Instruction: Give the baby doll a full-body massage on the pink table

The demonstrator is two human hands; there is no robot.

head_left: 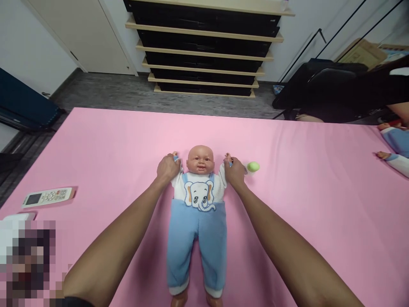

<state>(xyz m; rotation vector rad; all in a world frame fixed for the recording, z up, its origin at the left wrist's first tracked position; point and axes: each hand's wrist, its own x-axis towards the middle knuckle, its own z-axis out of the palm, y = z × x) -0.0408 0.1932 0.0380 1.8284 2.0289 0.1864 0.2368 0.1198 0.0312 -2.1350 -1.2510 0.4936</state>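
A baby doll (197, 230) in a white top and blue trousers with an elephant face on the chest lies face up on the pink sheet (121, 136). Both its arms are raised beside its head. My left hand (168, 167) is closed round the doll's arm on the left, near the wrist. On the other side, my right hand (235, 171) grips the other arm in the same way. The doll's small fingers stick out above each of my hands. Just right of my right hand sits a pale green, egg-shaped thing (253, 166).
A white remote control (48, 196) lies at the left. Part of another doll in blue and white (396, 145) shows at the right edge. Beyond the table stand a rack of black drawers (204, 38) and a person in dark clothes (335, 89). A pixelated patch covers the lower left.
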